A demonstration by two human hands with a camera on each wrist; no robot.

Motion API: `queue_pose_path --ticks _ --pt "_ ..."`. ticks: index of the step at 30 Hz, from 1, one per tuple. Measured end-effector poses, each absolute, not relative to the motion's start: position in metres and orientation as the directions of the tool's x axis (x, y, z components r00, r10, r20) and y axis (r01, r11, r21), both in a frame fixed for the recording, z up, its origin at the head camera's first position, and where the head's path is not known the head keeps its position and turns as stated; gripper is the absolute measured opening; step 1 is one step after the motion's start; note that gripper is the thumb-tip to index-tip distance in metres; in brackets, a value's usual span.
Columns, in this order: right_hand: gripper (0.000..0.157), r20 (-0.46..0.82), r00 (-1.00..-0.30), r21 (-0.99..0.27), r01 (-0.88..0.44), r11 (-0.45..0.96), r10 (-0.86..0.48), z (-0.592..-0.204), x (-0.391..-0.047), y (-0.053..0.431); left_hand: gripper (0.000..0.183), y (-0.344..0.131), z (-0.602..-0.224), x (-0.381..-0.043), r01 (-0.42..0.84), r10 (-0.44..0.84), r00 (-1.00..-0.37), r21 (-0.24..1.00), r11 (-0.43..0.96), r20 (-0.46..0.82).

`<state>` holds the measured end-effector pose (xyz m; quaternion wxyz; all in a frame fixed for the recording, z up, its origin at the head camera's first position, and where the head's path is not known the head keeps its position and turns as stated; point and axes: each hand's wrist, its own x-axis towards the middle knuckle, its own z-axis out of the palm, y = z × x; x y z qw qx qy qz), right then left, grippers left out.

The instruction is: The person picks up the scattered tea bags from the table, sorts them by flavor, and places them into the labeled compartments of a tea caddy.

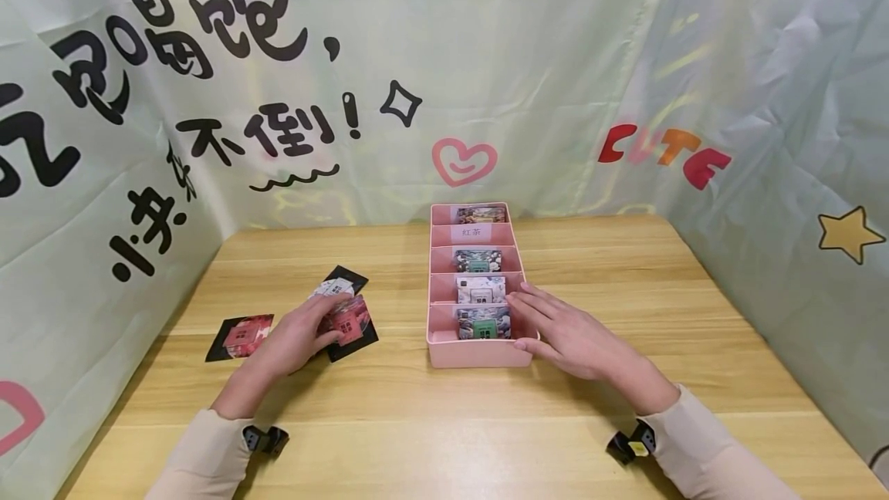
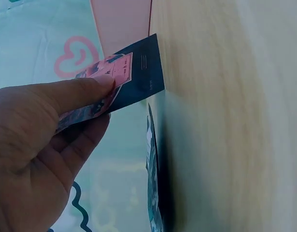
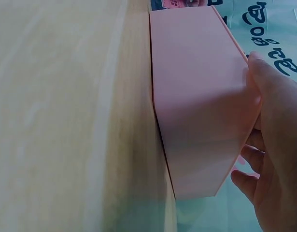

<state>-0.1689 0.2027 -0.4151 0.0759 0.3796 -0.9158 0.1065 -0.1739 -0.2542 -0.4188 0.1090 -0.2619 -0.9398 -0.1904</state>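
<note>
My left hand pinches a black tea packet with a pink-red label between thumb and fingers; in the left wrist view the packet is tilted above the table. Just behind it lies a black packet with a pale label. Another red-labelled packet lies left of that hand. My right hand rests against the right rim of a long pink divided box, thumb near its front corner and fingers stretched along the edge. In the right wrist view the thumb touches the box's outer wall.
Several of the box's compartments hold upright packets, such as a green-labelled one in front and a white-flowered one behind it. A divider carries a paper label. A printed cloth backdrop surrounds the wooden table.
</note>
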Motion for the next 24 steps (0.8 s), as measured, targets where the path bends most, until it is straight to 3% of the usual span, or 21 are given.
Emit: queue_pose_path --ticks 12,19,24 --pt "0.068 0.230 -0.704 -0.148 -0.708 0.690 -0.672 -0.4148 -0.1674 0.2032 0.076 -0.2538 -0.4165 -0.1733 0.418 0.354 -0.908 0.421 0.805 0.225" --pt "0.068 0.239 -0.696 -0.141 -0.715 0.684 -0.678 -0.4140 -0.1668 0.2034 0.053 -0.2533 -0.4164 -0.1746 0.401 0.336 -0.915 0.417 0.816 0.223" --pt "0.068 0.233 -0.702 -0.150 -0.710 0.688 -0.673 -0.4148 -0.1674 0.2030 0.047 -0.2546 -0.4150 -0.1745 0.389 0.322 -0.920 0.405 0.828 0.226"
